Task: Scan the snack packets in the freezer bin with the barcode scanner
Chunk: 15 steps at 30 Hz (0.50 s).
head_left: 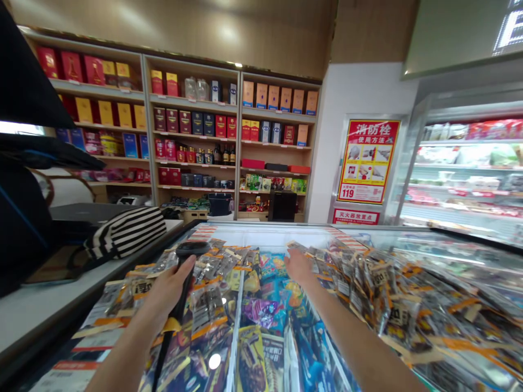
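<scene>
My left hand (167, 291) grips a black handheld scanner (186, 261) with a yellow band low on its handle, held above the chest freezer (269, 231). My right hand (300, 268) reaches forward over the freezer's glass lid, its fingers down among a heap of orange-and-clear snack packets (379, 283) piled on the lid's right side. Whether it holds a packet is hidden. More of the same packets (208, 310) lie on the left of the lid. Through the glass between my arms show colourful ice-cream wrappers (265, 313).
A grey counter (36, 310) on the left carries a striped bag (126, 231) and dark cloth. Wooden shelves (196, 136) of boxed bottles line the back wall. A red fire-hydrant poster (368, 160) hangs beside an open chiller (466, 169) at right.
</scene>
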Motion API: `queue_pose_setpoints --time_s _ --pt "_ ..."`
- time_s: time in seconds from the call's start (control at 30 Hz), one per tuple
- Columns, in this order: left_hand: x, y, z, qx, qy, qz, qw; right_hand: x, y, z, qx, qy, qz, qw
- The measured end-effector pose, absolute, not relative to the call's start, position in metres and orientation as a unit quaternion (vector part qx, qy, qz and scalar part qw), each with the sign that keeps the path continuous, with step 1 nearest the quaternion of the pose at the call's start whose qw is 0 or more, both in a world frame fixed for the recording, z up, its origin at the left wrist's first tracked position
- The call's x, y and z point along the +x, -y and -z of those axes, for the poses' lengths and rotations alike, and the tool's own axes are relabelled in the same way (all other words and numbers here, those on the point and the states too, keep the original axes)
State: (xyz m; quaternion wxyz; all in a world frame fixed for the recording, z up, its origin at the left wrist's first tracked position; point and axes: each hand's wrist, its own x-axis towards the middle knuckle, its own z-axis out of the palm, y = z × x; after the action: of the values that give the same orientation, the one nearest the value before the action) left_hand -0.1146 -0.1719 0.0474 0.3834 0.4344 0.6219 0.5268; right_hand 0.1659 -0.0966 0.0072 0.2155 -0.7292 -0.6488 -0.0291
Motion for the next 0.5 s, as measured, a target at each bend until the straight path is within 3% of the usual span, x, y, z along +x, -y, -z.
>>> queue_pose_setpoints --time_s 0.2,0.33,0.5 --pt "-0.094 0.191 -0.060 0.439 -0.581 -0.525 0.441 0.208 0.126 0.004 -0.758 0.640 0.087 0.096" --pt "-0.082 0.201 -0.061 0.470 -0.527 -0.515 0.485 0.197 0.139 0.008 -0.681 0.718 0.064 0.129" --pt "-0.066 0.207 -0.055 0.472 -0.497 -0.481 0.547 0.201 0.135 0.006 -0.735 0.652 0.031 0.184"
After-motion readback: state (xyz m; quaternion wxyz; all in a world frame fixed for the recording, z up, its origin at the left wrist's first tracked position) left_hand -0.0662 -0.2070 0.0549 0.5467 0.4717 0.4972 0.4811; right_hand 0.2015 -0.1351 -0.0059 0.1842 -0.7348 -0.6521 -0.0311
